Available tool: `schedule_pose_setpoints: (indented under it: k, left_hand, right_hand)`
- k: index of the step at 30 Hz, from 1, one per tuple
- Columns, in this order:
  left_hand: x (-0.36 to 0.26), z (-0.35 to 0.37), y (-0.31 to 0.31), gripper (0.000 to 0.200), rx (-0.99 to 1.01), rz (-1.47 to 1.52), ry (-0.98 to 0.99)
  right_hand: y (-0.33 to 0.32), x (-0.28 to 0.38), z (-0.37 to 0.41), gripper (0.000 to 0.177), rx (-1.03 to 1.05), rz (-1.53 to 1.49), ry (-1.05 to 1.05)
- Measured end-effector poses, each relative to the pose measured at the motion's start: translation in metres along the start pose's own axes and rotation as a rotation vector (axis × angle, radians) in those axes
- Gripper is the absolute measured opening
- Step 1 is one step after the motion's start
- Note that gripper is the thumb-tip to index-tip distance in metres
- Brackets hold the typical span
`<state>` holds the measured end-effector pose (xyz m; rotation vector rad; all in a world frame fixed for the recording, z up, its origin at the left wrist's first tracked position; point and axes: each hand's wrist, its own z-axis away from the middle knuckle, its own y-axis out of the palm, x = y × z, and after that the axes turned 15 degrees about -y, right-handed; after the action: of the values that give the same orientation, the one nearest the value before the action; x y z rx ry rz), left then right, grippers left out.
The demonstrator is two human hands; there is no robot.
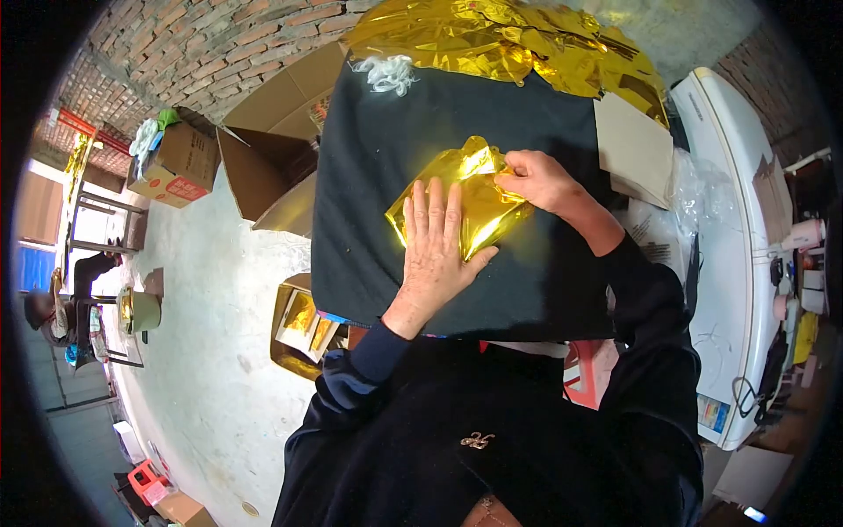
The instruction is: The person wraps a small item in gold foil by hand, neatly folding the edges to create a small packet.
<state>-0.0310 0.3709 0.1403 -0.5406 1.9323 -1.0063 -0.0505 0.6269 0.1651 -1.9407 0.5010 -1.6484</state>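
Observation:
A shiny gold foil piece (479, 206), flat and roughly square, lies on the black cloth (369, 149) that covers the table in front of me. My left hand (435, 237) rests flat on the foil's left part, fingers stretched out and thumb apart. At the foil's upper right edge, my right hand (540, 180) pinches the border between thumb and bent fingers. Farther back, a large heap of crinkled gold foil (509, 44) covers the table's far end. A bundle of white threads (386, 74) sits at the far left of the cloth.
A beige board (634, 147) and clear plastic bags (694, 189) lie at the table's right, beside a white appliance (724, 263). Left of the table stand an open cardboard box (263, 176) and a box with gold pieces (303, 325). Another person (61, 316) sits far left.

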Motion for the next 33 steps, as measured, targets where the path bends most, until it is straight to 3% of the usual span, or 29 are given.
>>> schedule_pose_setpoints:
  k: [2, 7, 10, 14, 16, 17, 18, 20, 23, 26, 28, 30, 31, 32, 33]
  left_hand:
    - [0.001, 0.000, 0.002, 0.107, -0.012, 0.015, -0.005]
    - [0.001, 0.001, 0.000, 0.097, 0.043, 0.015, -0.052]
    - [0.009, 0.004, 0.004, 0.091, 0.023, -0.017, -0.009]
    - [0.009, 0.003, 0.002, 0.094, 0.027, 0.076, -0.034]
    - [0.009, 0.001, 0.000, 0.096, 0.030, 0.107, -0.036]
    - [0.010, 0.002, 0.001, 0.097, 0.031, 0.112, -0.040]
    - [0.011, 0.002, 0.001, 0.097, 0.031, 0.118, -0.044]
    - [0.011, 0.001, -0.002, 0.096, 0.041, 0.127, -0.049]
    - [0.010, 0.001, -0.002, 0.095, 0.049, 0.141, -0.047]
    - [0.010, 0.001, -0.003, 0.093, 0.045, 0.157, -0.054]
    - [0.010, 0.002, -0.002, 0.088, 0.033, 0.170, -0.061]
    - [0.008, 0.001, -0.005, 0.090, 0.061, 0.167, -0.083]
    - [0.007, 0.000, -0.006, 0.092, 0.075, 0.166, -0.093]
    - [0.006, 0.000, -0.005, 0.087, 0.059, 0.174, -0.093]
    - [0.006, 0.001, -0.004, 0.083, 0.041, 0.181, -0.093]
  right_hand:
    - [-0.004, 0.034, -0.005, 0.017, 0.040, 0.048, -0.020]
    - [0.003, 0.098, -0.016, 0.031, 0.112, 0.087, -0.112]
    - [0.014, 0.113, -0.017, 0.028, 0.077, -0.021, -0.185]
    - [0.008, 0.127, -0.020, 0.023, -0.154, -0.205, -0.238]
    - [-0.001, 0.115, -0.019, 0.021, -0.448, 0.062, -0.340]
    - [-0.003, 0.093, -0.020, 0.018, -0.567, -0.035, -0.380]
    - [-0.009, 0.094, -0.014, 0.013, -0.645, -0.024, -0.279]
    - [-0.008, 0.048, 0.000, 0.014, -0.715, -0.207, -0.384]
    - [0.003, 0.027, 0.030, 0.019, -0.731, -0.150, -0.208]
    - [0.023, 0.016, 0.045, 0.023, -0.821, -0.440, -0.067]
    - [0.035, 0.023, 0.046, 0.034, -0.745, -0.697, 0.011]
    - [0.045, 0.025, 0.039, 0.039, -0.488, -0.640, -0.201]
    - [0.053, 0.041, 0.030, 0.037, -0.514, -0.674, -0.225]
    - [0.053, 0.048, 0.026, 0.031, -0.358, -0.517, -0.077]
    - [0.050, 0.060, 0.021, 0.029, -0.259, -0.403, -0.072]
